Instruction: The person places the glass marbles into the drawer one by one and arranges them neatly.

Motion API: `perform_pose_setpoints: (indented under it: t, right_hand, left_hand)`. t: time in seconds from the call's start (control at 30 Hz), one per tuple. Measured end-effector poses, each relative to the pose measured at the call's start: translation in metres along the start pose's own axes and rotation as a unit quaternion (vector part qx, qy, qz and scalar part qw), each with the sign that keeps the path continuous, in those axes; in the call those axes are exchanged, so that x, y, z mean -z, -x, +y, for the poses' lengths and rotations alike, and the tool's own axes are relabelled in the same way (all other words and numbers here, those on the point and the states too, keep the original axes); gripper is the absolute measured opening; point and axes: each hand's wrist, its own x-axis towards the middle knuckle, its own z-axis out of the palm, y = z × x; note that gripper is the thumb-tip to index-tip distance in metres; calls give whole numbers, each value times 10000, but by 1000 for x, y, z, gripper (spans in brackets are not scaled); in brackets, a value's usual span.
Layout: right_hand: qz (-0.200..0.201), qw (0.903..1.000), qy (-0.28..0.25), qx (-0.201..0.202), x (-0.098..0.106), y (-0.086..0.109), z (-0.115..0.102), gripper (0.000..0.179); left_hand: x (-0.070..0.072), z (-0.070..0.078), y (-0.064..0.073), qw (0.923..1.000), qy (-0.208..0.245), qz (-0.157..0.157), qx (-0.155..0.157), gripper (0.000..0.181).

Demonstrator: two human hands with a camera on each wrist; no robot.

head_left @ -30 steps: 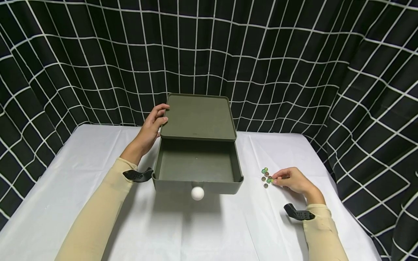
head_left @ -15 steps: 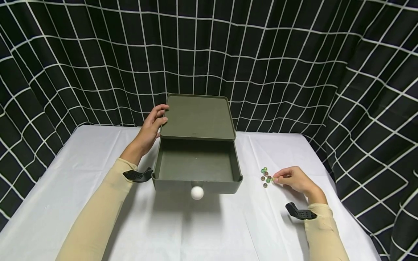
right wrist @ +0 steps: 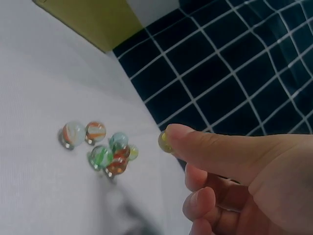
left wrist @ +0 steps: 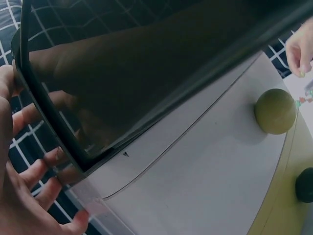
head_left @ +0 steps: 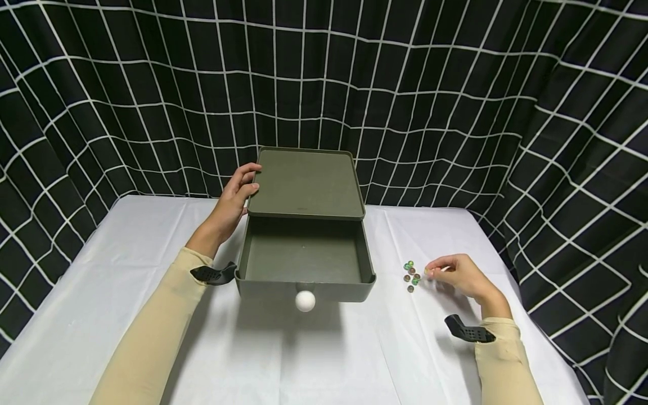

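An olive-green box [head_left: 307, 183] with a raised rim on its top stands on the table. Its drawer [head_left: 304, 261] is pulled out at the front, with a round white knob [head_left: 305, 301]. My left hand [head_left: 228, 202] rests against the box's left side, thumb and fingertips at the top edge. In the left wrist view its fingers lie loosely spread along the side. To the right of the drawer, my right hand [head_left: 463, 277] pinches a yellowish glass marble [right wrist: 165, 142] between thumb and finger, just off the cloth. Several glass marbles [right wrist: 101, 156], green and orange-brown streaked, lie beside it.
A white cloth [head_left: 304, 360] covers the table. A black curtain with white grid lines [head_left: 304, 67] surrounds its back and sides. Black wrist straps with camera mounts [head_left: 471, 332] sit on both sleeved wrists.
My right hand has pinched a marble from the small cluster and drawn it slightly right, away from the others. The left hand and the box stay in place.
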Motion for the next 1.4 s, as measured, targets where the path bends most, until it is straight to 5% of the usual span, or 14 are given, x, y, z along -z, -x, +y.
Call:
perform_pose_setpoints:
  t: [0.43, 1.4]
  right_hand:
    - [380, 9954, 127, 871, -5, 1, -24, 22]
    - [867, 9798, -483, 1734, -26, 12, -91, 14]
  left_hand:
    - [1, -1, 0, 10000, -56, -3, 25, 42]
    - [1, 0, 0, 9998, -187, -6, 41, 49]
